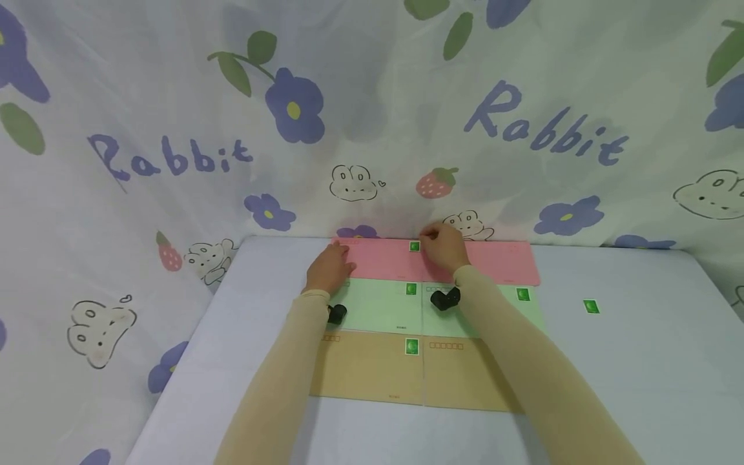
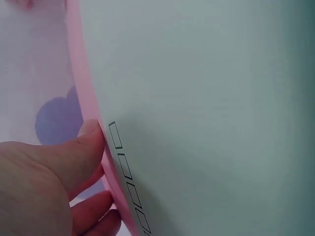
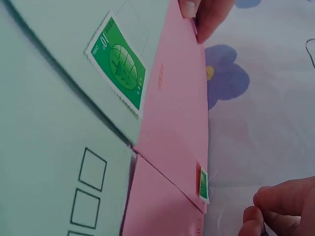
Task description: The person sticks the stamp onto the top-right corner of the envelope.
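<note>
My left hand [image 1: 329, 270] rests at the left end of the left pink envelope [image 1: 378, 259]. In the left wrist view its thumb lies along the pink edge, beside a pale green envelope [image 2: 197, 98]. My right hand [image 1: 446, 248] is over the right pink envelope [image 1: 502, 258], thumb and forefinger drawn together, with no object visible between them. Close to those fingertips, a small green stamp [image 1: 414, 246] sits at the left pink envelope's upper right corner; the right wrist view shows this stamp [image 3: 203, 186] apart from the fingers.
Below the pink pair lie two green envelopes with stamps [image 1: 411, 289] [image 1: 523, 294]. Nearest me is a brown pair; the left brown envelope [image 1: 366, 368] bears a stamp, the right one [image 1: 465, 374] is partly under my forearm. A loose stamp [image 1: 591, 306] lies on the white table [image 1: 633, 361].
</note>
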Motion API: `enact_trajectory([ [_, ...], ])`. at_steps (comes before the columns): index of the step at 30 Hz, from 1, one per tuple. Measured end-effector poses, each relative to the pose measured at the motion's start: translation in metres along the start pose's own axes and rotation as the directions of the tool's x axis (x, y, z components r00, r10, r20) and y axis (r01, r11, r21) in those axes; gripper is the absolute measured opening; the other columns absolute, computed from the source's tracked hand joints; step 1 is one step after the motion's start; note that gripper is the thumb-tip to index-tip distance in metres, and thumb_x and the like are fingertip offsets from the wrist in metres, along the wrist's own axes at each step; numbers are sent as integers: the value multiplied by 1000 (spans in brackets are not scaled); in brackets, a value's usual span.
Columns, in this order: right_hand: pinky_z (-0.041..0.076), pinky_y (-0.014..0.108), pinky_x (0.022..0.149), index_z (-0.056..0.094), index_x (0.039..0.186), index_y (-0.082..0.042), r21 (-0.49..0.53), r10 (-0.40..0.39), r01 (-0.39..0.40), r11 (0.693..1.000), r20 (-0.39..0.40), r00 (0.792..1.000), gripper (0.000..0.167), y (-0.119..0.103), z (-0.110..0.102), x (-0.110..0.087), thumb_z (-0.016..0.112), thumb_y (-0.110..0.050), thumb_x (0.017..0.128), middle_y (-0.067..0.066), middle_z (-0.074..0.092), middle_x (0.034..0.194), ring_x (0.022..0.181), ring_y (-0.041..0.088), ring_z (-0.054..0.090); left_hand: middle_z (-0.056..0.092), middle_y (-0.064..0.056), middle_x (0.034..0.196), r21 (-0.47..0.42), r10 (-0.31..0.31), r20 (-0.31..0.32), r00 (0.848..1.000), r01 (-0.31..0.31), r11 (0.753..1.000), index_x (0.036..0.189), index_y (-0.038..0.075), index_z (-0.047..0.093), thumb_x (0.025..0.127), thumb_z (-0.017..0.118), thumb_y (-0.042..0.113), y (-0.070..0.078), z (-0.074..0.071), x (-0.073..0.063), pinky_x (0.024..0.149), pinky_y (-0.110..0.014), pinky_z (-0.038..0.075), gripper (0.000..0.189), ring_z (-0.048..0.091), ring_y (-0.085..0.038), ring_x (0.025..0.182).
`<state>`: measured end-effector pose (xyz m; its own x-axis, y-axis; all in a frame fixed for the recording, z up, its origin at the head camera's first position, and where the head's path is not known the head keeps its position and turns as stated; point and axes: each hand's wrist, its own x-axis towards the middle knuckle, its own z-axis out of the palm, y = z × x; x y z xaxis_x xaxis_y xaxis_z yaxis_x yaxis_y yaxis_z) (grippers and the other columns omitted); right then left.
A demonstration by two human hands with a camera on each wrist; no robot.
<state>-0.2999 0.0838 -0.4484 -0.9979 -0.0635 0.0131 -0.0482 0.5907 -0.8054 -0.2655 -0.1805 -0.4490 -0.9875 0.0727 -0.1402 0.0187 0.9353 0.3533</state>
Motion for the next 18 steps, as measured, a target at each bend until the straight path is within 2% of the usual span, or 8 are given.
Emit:
enact_trajectory([
  [10,52,43,90,72,109,-5,7,-28,28,1000,9,1000,21,-3,-7,-10,61,-19,99,11,69,107,101,27,62,39,-21,156,19,-2,-27,1000,2,1000,143,1,54,100,62,25,1,3,0,116,-52,35,50,36,-38,144],
  [18,54,42,84,71,113,-3,10,-70,70,997,0,998,24,-9,-12,-18,60,-20,100,12,68,109,100,28,62,52,-21,146,28,42,-71,997,-40,999,135,2,62,97,62,23,6,2,2,109,-54,43,43,47,-39,136],
])
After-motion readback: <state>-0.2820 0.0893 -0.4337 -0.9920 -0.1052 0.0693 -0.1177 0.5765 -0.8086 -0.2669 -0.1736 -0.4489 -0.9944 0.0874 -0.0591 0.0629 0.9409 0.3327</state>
